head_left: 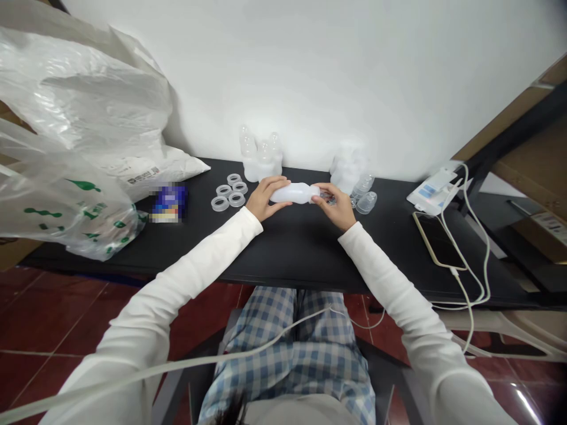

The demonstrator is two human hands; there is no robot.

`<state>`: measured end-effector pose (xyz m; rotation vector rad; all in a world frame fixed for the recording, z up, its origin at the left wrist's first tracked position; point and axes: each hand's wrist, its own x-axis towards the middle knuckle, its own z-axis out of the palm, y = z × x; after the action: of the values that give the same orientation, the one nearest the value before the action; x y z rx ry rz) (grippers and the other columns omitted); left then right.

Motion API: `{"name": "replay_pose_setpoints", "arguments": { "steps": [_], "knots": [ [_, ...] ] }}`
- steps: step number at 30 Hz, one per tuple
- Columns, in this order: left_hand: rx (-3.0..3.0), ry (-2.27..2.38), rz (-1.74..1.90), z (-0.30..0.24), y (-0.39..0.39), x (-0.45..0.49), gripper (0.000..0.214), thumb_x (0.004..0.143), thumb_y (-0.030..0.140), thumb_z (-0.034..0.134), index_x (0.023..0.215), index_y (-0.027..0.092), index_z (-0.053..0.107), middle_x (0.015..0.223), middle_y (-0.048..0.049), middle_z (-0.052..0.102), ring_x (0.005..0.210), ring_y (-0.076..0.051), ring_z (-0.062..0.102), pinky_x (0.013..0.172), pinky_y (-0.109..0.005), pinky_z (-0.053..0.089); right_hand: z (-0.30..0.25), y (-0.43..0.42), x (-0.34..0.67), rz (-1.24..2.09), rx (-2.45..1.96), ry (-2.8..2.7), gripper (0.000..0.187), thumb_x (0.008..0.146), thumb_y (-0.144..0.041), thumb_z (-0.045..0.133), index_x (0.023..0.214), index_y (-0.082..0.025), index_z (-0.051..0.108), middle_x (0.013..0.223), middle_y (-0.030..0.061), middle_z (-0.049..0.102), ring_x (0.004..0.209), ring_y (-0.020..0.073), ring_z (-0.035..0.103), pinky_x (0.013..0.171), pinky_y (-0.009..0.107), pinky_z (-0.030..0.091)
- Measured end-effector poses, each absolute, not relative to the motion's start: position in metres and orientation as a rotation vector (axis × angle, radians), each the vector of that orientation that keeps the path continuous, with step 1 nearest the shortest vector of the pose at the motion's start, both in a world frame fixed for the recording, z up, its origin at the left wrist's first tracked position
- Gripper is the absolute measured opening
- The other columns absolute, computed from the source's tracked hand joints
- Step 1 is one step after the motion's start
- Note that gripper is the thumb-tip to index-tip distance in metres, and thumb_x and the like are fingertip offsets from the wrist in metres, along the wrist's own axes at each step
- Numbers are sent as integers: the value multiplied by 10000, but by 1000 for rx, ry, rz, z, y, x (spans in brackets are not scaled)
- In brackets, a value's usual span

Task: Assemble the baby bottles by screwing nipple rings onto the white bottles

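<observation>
Head view looks down along both of my white sleeves to a black table [301, 248] pushed against a white wall. My left hand [264, 198] is wrapped around the base end of a white bottle [296, 193], fingers over the top and thumb beneath. The bottle lies on its side between my hands, near the far edge of the table (whether it rests on the surface or hangs just above it, I cannot tell). My right hand [339, 206] is closed on the bottle's neck end, fingertips pinched around the mouth; I cannot make out whether a small part sits under them.

Just left of my left hand lies a cluster of clear rings [228, 195], flat on the table. Behind the bottle, against the wall, stand several capped bottles [261, 156], and a second pale group of bottles [348, 165] stands further right. Clear dome caps [365, 200] lie just beside my right hand.

Far left, big plastic bags [75, 147] spill onto the table, with a blue packet [169, 203] next to them. At the right lie a phone [438, 239], a white box [432, 189] and a white cable [476, 260] that loops off the table's edge.
</observation>
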<state>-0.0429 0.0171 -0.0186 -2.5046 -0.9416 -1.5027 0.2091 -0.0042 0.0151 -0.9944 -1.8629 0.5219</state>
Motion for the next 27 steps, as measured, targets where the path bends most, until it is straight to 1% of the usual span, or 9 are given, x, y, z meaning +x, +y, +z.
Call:
{"name": "replay_pose_setpoints", "arguments": {
  "steps": [4,7,10,12,15,16,18,22,27],
  "knots": [
    [-2397,-802,-1458,-24,22,-47,348,936,413,615,1251,265,616,1237,-112,653,1224,-257,622,1054,-462,524,20,-6,206,775,-995,-1763,520,779,-706,674,1023,-248,713,1037,44,754,955,231,700,813,366,565],
    [-2431,-836,-1410,-22,20,-46,333,924,413,632,1222,266,635,1217,-109,661,1205,-261,633,1042,-460,532,20,-5,207,865,-1020,-1756,548,804,-746,609,977,-237,713,890,27,749,836,208,685,796,364,545],
    [-2540,-918,-1392,-14,13,-44,510,832,505,728,1251,237,618,1203,-122,663,1153,-274,652,1015,-458,545,20,-4,209,599,-1123,-1850,564,894,-740,477,867,-228,712,786,23,716,775,198,627,805,376,491],
    [-2630,-968,-1402,-9,7,-42,583,799,536,749,1262,212,608,1190,-125,669,1131,-274,660,1005,-445,544,20,-4,212,302,-1160,-1949,534,951,-677,436,915,-225,718,828,33,727,801,206,602,851,394,446],
    [-2716,-1118,-1474,-6,2,-40,562,811,546,724,1228,185,616,1163,-110,689,1091,-259,677,972,-402,546,21,-5,215,-31,-1114,-2128,444,984,-575,457,1112,-218,689,963,54,753,889,231,592,874,399,399],
    [-2721,-1172,-1524,-6,2,-39,540,820,551,707,1203,180,624,1149,-102,697,1073,-251,683,955,-386,548,21,-5,216,-116,-1088,-2183,436,985,-560,463,1134,-211,677,997,63,752,917,239,588,870,396,389],
    [-2725,-1243,-1641,-8,2,-36,499,838,569,669,1144,176,638,1118,-87,713,1042,-236,692,929,-362,549,19,-5,216,-263,-1048,-2262,439,992,-556,442,1091,-195,673,1005,79,739,932,247,577,856,391,373],
    [-2759,-1285,-1744,-12,4,-31,493,851,597,639,1108,176,646,1096,-73,723,1013,-219,697,913,-341,550,12,-1,213,-425,-1080,-2258,471,1024,-532,339,956,-195,660,885,75,698,867,242,546,806,382,338],
    [-2732,-1155,-1606,-14,3,-28,561,808,558,733,1207,183,613,1166,-96,696,1072,-241,682,953,-378,551,8,1,211,-432,-1182,-2169,455,1032,-480,332,874,-209,662,816,50,700,823,229,523,788,375,305]
  ]
}}
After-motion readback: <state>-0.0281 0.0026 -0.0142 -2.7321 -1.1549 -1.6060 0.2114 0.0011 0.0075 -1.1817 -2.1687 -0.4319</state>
